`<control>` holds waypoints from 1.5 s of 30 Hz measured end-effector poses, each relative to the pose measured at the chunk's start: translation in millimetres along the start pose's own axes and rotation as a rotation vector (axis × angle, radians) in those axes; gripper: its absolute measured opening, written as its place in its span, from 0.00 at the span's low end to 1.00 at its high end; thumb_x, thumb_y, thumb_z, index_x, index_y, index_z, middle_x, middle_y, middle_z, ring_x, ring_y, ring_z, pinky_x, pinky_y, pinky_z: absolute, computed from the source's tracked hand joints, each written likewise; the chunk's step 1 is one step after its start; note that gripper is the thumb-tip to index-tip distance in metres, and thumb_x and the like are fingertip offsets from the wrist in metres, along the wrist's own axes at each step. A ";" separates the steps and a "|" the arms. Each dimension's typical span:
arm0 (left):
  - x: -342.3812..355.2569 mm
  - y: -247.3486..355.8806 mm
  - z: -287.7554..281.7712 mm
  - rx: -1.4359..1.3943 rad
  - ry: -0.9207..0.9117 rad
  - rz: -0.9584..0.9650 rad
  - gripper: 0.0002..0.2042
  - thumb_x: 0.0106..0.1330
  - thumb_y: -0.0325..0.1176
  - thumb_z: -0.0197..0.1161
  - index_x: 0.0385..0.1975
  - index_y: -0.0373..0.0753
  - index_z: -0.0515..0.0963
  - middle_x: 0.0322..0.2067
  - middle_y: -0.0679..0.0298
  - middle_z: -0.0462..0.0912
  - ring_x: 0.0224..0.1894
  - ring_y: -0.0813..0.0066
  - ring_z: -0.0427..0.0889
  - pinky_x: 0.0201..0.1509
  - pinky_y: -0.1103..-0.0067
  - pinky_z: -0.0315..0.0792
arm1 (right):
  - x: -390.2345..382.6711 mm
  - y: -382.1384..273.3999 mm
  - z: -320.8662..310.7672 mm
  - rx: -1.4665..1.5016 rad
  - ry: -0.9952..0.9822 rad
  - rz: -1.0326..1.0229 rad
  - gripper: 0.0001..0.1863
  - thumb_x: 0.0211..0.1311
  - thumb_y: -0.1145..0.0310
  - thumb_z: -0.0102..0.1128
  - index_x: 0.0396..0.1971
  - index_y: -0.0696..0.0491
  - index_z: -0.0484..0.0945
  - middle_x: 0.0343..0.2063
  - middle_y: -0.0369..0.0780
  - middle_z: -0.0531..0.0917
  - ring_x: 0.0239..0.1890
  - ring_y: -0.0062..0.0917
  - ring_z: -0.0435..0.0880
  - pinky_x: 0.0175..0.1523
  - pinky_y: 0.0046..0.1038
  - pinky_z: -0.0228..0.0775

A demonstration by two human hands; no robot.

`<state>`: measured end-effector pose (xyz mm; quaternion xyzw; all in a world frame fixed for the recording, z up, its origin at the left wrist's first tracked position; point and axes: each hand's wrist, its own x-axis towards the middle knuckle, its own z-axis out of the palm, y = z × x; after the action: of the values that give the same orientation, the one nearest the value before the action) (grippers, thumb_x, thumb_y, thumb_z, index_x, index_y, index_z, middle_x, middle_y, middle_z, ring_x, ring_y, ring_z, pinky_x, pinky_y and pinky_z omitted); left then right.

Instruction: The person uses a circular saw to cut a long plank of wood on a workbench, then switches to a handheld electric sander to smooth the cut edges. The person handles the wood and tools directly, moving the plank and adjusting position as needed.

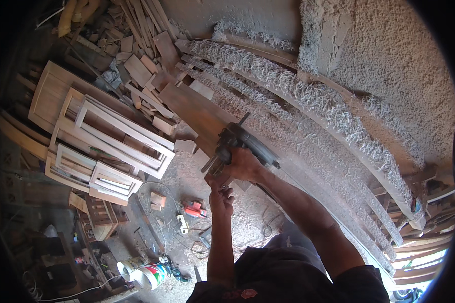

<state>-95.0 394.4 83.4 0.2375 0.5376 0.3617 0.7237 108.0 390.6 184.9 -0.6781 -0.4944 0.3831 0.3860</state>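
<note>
A dark handheld power tool (237,137) sits over a long brown wooden board (188,111) near the middle of the head view. My right hand (242,164) is closed round the tool's body. My left hand (219,197) is just below and left of it, fingers curled at the tool's lower left end; exactly what they grip is partly hidden. The board runs diagonally toward the upper left, beside long, curved timbers (308,111) covered with pale shavings.
Stacked wooden frames and panels (108,146) lie at left, with an offcut pile (136,70) behind. Below are a red tool (193,211), a power strip (182,223), cables, white buckets (151,276) and a cluttered workbench (50,262). Shavings cover the surface at upper right (379,60).
</note>
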 end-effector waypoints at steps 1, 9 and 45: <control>4.2 1.8 1.0 -0.019 0.011 0.002 0.31 0.62 0.70 0.67 0.41 0.45 0.76 0.30 0.71 0.76 0.32 0.76 0.78 0.31 0.78 0.63 | 6.5 -1.5 1.9 -0.019 -0.003 0.003 0.28 0.52 0.61 0.66 0.53 0.57 0.79 0.42 0.58 0.87 0.49 0.52 0.87 0.55 0.47 0.80; 31.5 27.7 6.8 -0.011 0.037 0.015 0.33 0.62 0.69 0.68 0.41 0.40 0.76 0.32 0.68 0.77 0.32 0.76 0.80 0.28 0.80 0.64 | 43.7 -12.1 8.1 -0.044 0.026 -0.002 0.25 0.52 0.64 0.64 0.50 0.61 0.79 0.40 0.60 0.86 0.46 0.53 0.87 0.52 0.48 0.82; 171.1 174.2 41.4 0.037 0.130 0.044 0.20 0.64 0.55 0.68 0.50 0.56 0.73 0.28 0.75 0.70 0.27 0.81 0.72 0.25 0.84 0.61 | 246.1 -49.5 56.1 0.022 0.036 -0.104 0.28 0.55 0.70 0.62 0.59 0.52 0.71 0.38 0.57 0.87 0.41 0.52 0.89 0.45 0.47 0.84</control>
<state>-74.9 638.6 120.1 0.2386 0.5846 0.3820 0.6749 92.5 647.0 172.7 -0.6539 -0.5177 0.3557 0.4217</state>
